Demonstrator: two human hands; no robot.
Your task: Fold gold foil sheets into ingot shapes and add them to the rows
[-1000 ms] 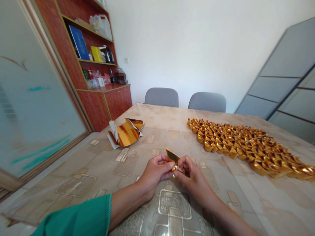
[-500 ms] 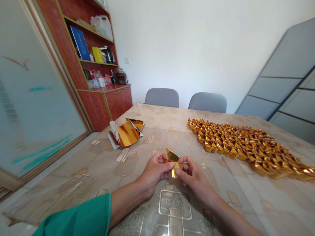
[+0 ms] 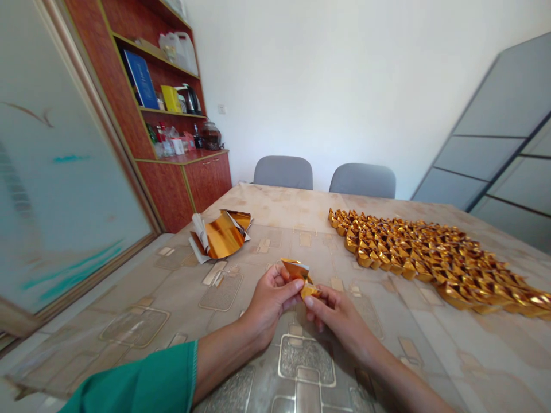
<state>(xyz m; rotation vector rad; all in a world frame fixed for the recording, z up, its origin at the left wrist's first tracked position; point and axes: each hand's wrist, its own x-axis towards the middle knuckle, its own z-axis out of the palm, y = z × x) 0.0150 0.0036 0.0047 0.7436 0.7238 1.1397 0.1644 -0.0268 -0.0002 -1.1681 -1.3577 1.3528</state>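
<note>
Between my two hands, above the patterned tablecloth point(image 3: 241, 344), is a small piece of folded gold foil paper point(image 3: 297, 271). My left hand point(image 3: 273, 295) pinches its left side between thumb and fingers. On its lower right part, the thumb and fingers of my right hand point(image 3: 329, 307) are closed. The foil's upper edge shows a pale underside, and its lower end is bent round. To the right stand many folded gold paper ingots point(image 3: 413, 246) in tight rows. Loose gold foil sheets point(image 3: 224, 234) lie curled in a stack at the left, apart from my hands.
Two grey chairs point(image 3: 283, 171) stand at the table's far side, against a white wall. A red-brown cabinet point(image 3: 206, 178) with bottles, a kettle and a blue folder point(image 3: 142, 79) is at the back left. A frosted glass door point(image 3: 64, 172) borders the left side.
The folded foil paper has turned, its pointed top tipping left and down. My right hand has shifted slightly lower and left. Sheets and ingots have stayed put.
</note>
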